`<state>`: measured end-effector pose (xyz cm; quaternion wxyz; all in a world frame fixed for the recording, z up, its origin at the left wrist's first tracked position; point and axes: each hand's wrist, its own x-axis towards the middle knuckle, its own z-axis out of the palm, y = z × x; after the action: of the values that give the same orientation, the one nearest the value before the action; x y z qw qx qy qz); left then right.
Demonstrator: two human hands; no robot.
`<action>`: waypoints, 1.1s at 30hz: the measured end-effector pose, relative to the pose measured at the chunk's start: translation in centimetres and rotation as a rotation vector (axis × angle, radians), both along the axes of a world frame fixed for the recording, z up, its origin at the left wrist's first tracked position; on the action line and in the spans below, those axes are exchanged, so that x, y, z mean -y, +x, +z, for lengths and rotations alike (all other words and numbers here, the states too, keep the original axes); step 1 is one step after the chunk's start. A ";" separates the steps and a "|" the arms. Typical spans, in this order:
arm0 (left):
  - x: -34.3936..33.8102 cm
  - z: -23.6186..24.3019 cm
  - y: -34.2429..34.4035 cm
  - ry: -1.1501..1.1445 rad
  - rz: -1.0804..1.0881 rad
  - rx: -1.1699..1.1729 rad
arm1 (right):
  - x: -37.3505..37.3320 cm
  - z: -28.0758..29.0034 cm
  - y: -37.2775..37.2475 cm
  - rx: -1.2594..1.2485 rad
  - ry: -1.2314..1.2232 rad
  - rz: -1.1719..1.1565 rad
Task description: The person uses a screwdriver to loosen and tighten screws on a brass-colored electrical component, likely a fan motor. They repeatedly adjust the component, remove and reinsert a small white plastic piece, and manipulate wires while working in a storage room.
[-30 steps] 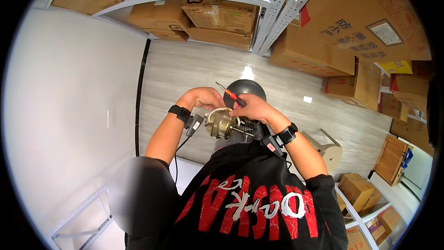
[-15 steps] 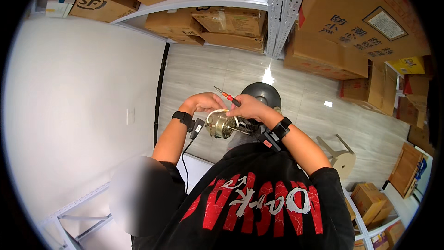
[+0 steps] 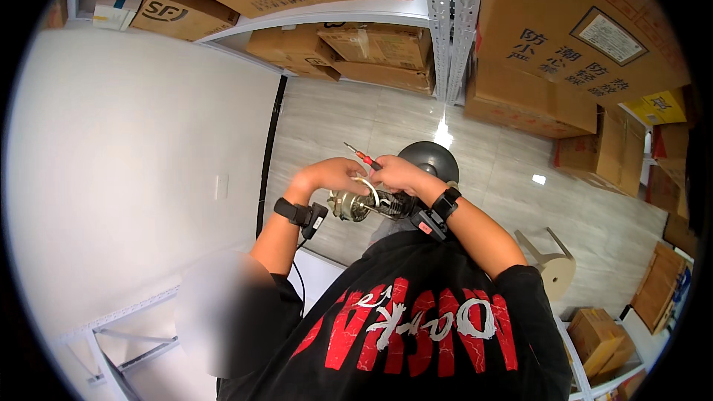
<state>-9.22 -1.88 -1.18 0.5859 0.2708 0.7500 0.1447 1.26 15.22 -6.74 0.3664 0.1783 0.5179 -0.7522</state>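
Note:
A screwdriver [image 3: 364,157] with a red and black handle is held in my right hand [image 3: 401,175], its metal tip pointing up and left. My left hand [image 3: 338,176] bends over a metal motor [image 3: 347,207], fingers closed at a white cable [image 3: 373,191] that loops up from it. My two hands are close together, fingertips nearly meeting. Black ribbed parts [image 3: 399,204] join the motor on its right, below my right hand. Behind my right hand sits a round dark base [image 3: 432,162]. What lies between my left fingertips is partly hidden.
A white wall [image 3: 148,134] stands to the left. Shelves with cardboard boxes [image 3: 375,43] line the far side, and larger boxes [image 3: 531,96] stack at the right. A beige stool-like stand [image 3: 555,275] is on the tiled floor, right of my right arm.
My left hand has moved right over the motor, closer to my right hand, and the cable loop has shifted right. The screwdriver stays in my right hand. The whole view has shifted slightly.

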 end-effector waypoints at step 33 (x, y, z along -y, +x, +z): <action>-0.2 1.1 4.0 0.083 0.256 -0.090 | -5.8 -0.4 8.8 -0.747 0.772 0.066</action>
<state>-5.25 -1.66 -0.06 0.5168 0.2029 0.7972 0.2368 10.11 21.02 -7.17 0.0886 0.0039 0.8571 -0.5074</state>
